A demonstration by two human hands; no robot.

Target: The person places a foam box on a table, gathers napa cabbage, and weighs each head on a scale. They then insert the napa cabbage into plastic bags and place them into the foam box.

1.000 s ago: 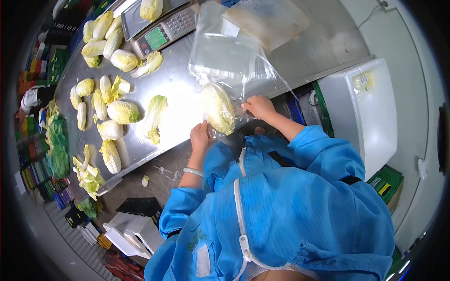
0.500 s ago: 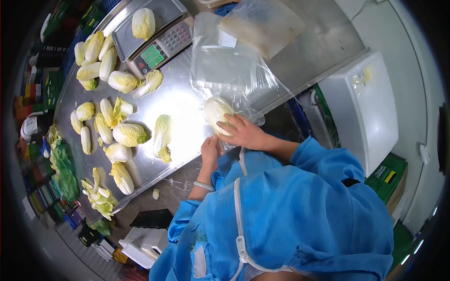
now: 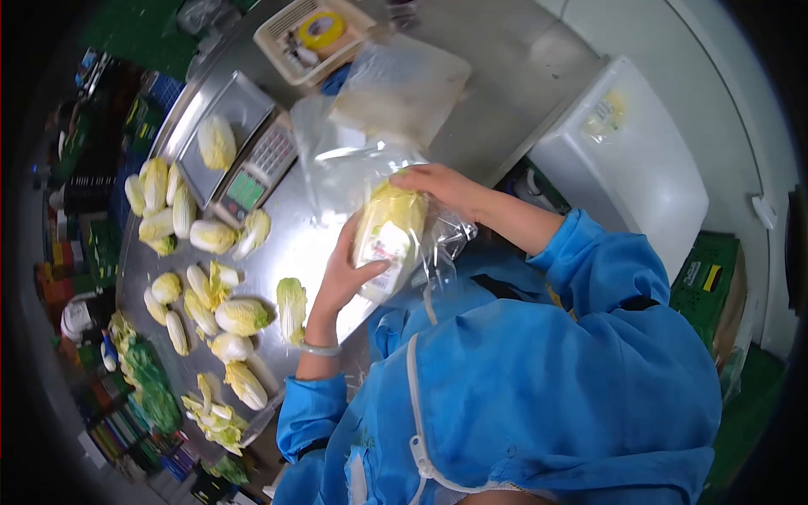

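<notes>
Between my hands is a napa cabbage (image 3: 402, 217) inside a clear plastic bag (image 3: 444, 240) with a printed label. My left hand (image 3: 341, 273) wraps around its lower left side, thumb across the front. Fingers of my right hand (image 3: 438, 187) grip the upper right end, where the film bunches up. Just beyond lie a stack of clear bags (image 3: 316, 156) and a cloudy plastic sheet (image 3: 404, 88). A single napa cabbage (image 3: 291, 307) rests on the metal table, left of my left wrist.
A digital scale (image 3: 268, 160) carries another cabbage (image 3: 217, 141). Several loose cabbages (image 3: 242, 316) cover the table's (image 3: 273, 244) left side, with trimmed leaves (image 3: 215, 421) at the edge. A basket (image 3: 282, 63) holding yellow tape stands behind; a white bin (image 3: 619, 168) is at right.
The cabbage is lifted off the tabletop and turned, its printed label now showing. My left hand has moved up onto its side, and my right hand has shifted to its top. The view has swung.
</notes>
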